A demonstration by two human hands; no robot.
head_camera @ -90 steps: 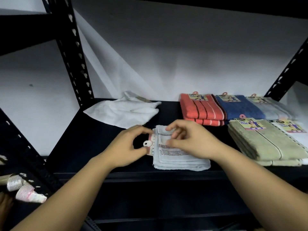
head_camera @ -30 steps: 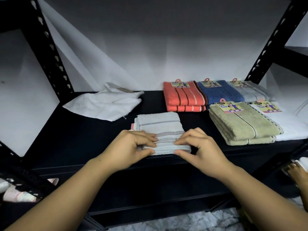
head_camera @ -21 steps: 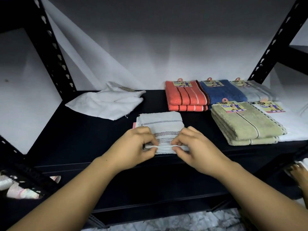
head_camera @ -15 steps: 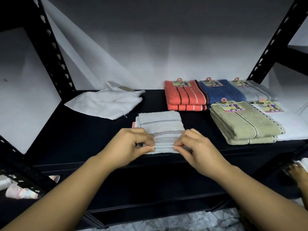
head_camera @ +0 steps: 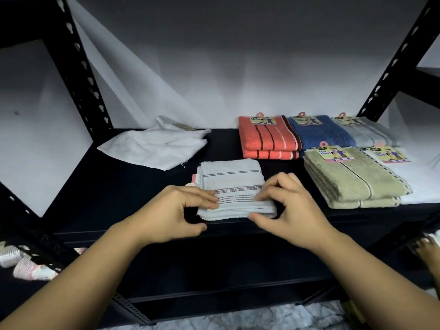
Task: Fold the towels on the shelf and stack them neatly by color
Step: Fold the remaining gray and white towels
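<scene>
Near the front edge of the black shelf (head_camera: 133, 186), the left hand (head_camera: 171, 215) and right hand (head_camera: 292, 213) are loosely pinching the folded pale blue striped towel (head_camera: 234, 186) at its near corners, their grip half-closed, seemingly squaring it before stacking.

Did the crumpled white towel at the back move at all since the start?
No. The crumpled white towel lies in the same spot beside the left shelf post, apart from the orange towels; only the camera shifted.
</scene>
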